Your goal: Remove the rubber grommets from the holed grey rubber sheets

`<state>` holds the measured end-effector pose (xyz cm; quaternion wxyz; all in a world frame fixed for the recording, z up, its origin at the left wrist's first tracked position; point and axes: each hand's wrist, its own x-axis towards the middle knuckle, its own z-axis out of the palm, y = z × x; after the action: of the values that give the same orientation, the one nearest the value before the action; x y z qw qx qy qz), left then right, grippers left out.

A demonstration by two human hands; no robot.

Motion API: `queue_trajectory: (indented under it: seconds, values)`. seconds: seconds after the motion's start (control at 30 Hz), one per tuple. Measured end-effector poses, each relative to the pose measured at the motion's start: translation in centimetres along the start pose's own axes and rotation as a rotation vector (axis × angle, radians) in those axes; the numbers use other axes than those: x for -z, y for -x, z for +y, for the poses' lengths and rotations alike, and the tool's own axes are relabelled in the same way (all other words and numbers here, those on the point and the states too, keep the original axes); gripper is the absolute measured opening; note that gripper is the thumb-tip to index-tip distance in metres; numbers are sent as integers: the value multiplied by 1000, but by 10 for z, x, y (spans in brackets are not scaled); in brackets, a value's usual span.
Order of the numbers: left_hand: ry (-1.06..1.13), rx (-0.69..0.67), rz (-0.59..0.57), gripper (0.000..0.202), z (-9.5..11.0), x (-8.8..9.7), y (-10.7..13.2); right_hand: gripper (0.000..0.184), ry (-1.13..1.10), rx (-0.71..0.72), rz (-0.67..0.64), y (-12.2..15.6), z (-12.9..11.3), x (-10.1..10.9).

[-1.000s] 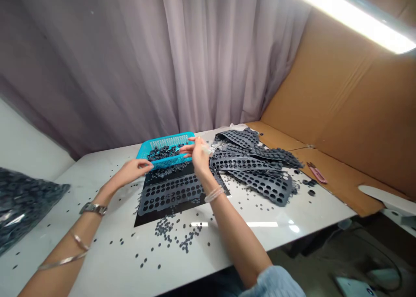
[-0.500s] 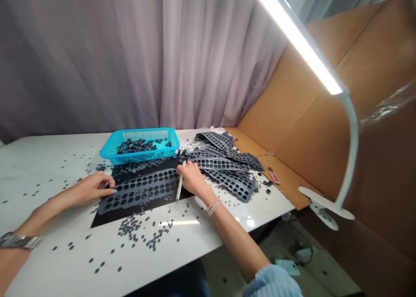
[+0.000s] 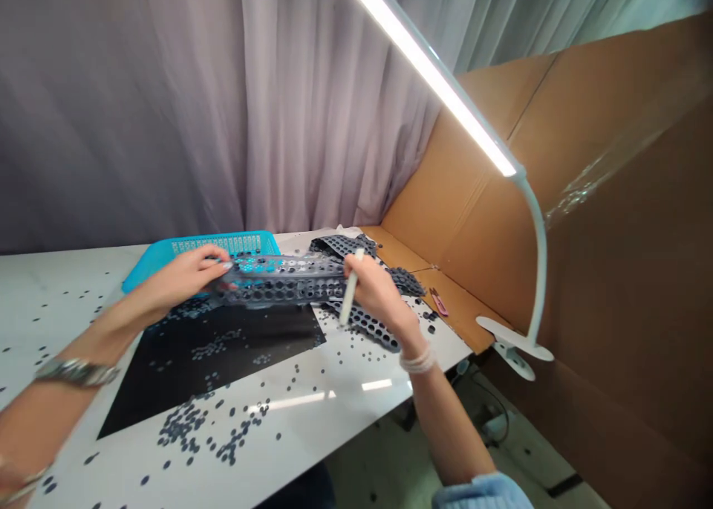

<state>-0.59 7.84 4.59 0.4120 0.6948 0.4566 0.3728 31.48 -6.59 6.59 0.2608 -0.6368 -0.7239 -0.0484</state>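
Note:
A dark grey perforated rubber sheet [image 3: 284, 290] is lifted above the table, blurred by motion, with light showing through its holes. My left hand [image 3: 192, 275] is closed on the sheet's left end, thumb and fingers pinching it. At the other end, my right hand [image 3: 374, 290] is closed round a white pen-like stick [image 3: 349, 297] that points down. Its fingers also appear to grip the sheet's right end, though the exact contact is blurred. Beneath lies a black mat [image 3: 223, 353] with small dark discs scattered on it.
Behind the sheet stands a blue plastic basket [image 3: 148, 264]. More perforated sheets [image 3: 368, 323] are piled at the right, near pink-handled snips [image 3: 439, 301]. Loose dark discs [image 3: 183, 423] dot the white table [image 3: 301, 412]. A clamp lamp [image 3: 538, 271] stands at the right edge.
Both hands have raised the perforated sheet off the black mat, up and away from me, uncovering the mat. The white stick has stayed in my right hand. The view has shifted somewhat.

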Motion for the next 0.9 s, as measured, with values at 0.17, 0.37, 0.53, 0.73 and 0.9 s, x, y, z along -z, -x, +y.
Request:
queue_trajectory:
  seconds: [0.17,0.37,0.53,0.73,0.9]
  values:
    - [-229,-118,-45,49,42,-110,-41,12,173,-176,-53,36,88,41]
    - [-455,-297,-75,62,14,-149,-38,16,235,-353,-98,34,169,14]
    - [-565,-278,-93,62,1,-109,-26,14,180,-295,-113,7,176,-21]
    - [-526,-234,-125,52,21,-87,-11,17,190,-315,-26,-30,183,-1]
    - [-395,-227,-160,47,41,-93,9,10,215,-284,-124,-36,173,2]
